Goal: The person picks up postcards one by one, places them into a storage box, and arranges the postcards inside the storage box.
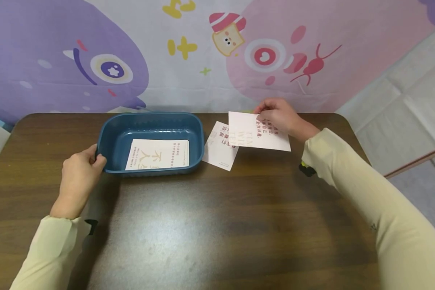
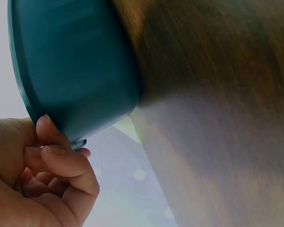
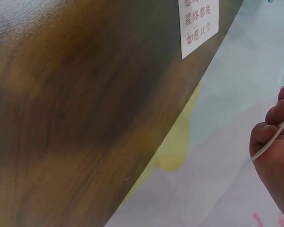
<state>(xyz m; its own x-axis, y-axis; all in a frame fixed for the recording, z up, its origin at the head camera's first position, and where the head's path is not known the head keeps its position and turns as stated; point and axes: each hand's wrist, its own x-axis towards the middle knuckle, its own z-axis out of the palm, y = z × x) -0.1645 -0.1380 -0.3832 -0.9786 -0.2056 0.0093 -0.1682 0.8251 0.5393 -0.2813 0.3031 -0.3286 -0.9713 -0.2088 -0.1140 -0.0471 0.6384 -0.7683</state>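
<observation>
A dark blue rectangular basin (image 1: 148,174) stands at the back left of the table, and a stack of printed cards (image 1: 156,155) lies inside it. My left hand (image 1: 79,177) grips the basin's left end by its rim; the left wrist view shows the thumb and fingers curled there. In my right hand (image 1: 280,117) a white printed card (image 1: 259,135) is pinched by its upper edge, held above the table to the right of the basin. Another printed card (image 1: 219,151) lies tilted on the table beside the basin, partly hidden under the held card.
The brown wooden table (image 1: 210,225) reaches back to a cartoon-printed wall cloth (image 1: 199,88). Pale panels (image 1: 413,96) stand beyond its right edge. Light glares off the middle of the tabletop.
</observation>
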